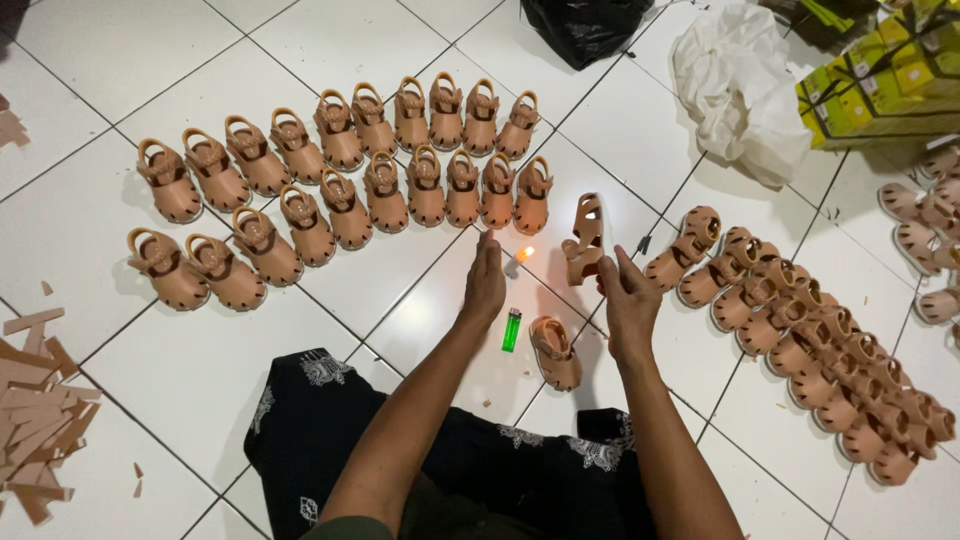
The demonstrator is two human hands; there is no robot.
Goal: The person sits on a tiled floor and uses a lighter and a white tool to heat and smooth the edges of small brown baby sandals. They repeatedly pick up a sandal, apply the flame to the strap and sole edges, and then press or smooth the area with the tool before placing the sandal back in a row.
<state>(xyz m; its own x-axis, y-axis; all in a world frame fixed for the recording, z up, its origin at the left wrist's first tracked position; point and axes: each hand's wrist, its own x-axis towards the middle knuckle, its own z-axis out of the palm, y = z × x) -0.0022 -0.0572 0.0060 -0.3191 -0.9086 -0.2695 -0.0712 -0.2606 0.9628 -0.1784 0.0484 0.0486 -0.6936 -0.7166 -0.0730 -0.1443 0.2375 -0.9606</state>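
— Nearest us, our left hand (486, 283) lies flat with fingers together, just left of the small flame (525, 254).
— And our right hand (628, 300) pinches a tan sandal (587, 240) upright just right of that flame; the green lighter (511, 329) lies below it.

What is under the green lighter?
The green lighter lies flat on the white tiled floor, between the left hand and a lone tan sandal. Only tile shows around it; the spot beneath is covered.

A single head-worn camera looks steeply down and forward from close above the person's lap, over both forearms, onto the white tiled floor (200, 370) just ahead.
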